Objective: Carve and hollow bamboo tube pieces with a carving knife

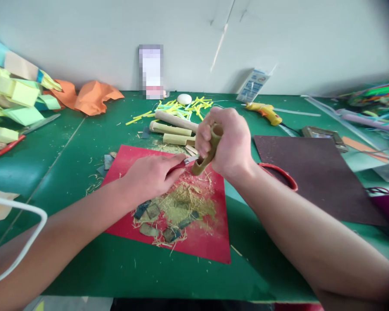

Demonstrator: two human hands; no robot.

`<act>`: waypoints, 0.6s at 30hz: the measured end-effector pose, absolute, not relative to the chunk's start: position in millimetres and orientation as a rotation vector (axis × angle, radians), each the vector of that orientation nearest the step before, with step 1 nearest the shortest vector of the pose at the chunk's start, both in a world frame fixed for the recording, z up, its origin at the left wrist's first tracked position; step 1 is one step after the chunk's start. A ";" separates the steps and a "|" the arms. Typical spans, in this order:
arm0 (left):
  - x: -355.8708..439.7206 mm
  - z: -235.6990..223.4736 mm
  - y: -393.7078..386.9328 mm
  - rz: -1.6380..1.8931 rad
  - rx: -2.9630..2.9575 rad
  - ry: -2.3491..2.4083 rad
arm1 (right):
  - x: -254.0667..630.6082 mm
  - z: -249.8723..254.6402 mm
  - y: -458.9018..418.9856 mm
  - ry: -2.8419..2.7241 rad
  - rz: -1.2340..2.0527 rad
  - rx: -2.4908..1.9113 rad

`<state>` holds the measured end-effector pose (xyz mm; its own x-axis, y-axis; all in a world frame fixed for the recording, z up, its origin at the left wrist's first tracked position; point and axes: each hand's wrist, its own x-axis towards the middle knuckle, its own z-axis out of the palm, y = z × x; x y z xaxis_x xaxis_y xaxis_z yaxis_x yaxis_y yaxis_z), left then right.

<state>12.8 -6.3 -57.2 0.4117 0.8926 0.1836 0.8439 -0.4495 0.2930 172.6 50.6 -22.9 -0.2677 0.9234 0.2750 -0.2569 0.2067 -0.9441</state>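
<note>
My left hand (151, 172) is closed around a knife with a red handle (176, 167) and a short metal blade. The blade tip meets the edge of an opening cut in the side of a bamboo tube (199, 167). Wrapped round that tube is my right hand (231, 140), which holds it tilted, its hollow upper end showing. Both hands are over a red sheet (210, 246) strewn with bamboo shavings (188, 194) and small dark worn squares (171, 234). Just behind the hands lie more bamboo pieces (171, 128).
Yellow strips (201, 103) and a white oval object (184, 99) lie at the back. To the right are a yellow glue gun (264, 111), a dark brown sheet (314, 172) and a red looped handle (290, 179). Folded papers (19, 93) and orange paper (95, 97) crowd the left.
</note>
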 end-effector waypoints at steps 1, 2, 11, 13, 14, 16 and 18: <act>11.8 -56.5 -5.8 0.467 2.500 1.545 | 172.4 -23.2 50.5 -1.363 1.317 -0.710; 10.7 -55.6 -5.5 0.450 2.492 1.534 | 172.4 -23.3 50.4 -1.372 1.304 -0.724; 0.7 -30.2 -10.2 0.397 2.250 1.538 | 179.1 -20.2 54.6 -1.478 1.417 -0.649; -0.4 -23.6 -9.5 0.467 2.264 1.521 | 182.0 -19.3 57.6 -1.499 1.469 -0.612; -0.9 -20.6 -8.8 0.501 2.288 1.520 | 183.6 -18.6 59.3 -1.507 1.500 -0.592; -1.9 -15.3 -7.5 0.545 2.320 1.537 | 187.2 -16.4 62.5 -1.531 1.577 -0.543; -2.7 -11.0 -7.1 0.529 2.309 1.525 | 191.3 -13.2 65.0 -1.571 1.653 -0.526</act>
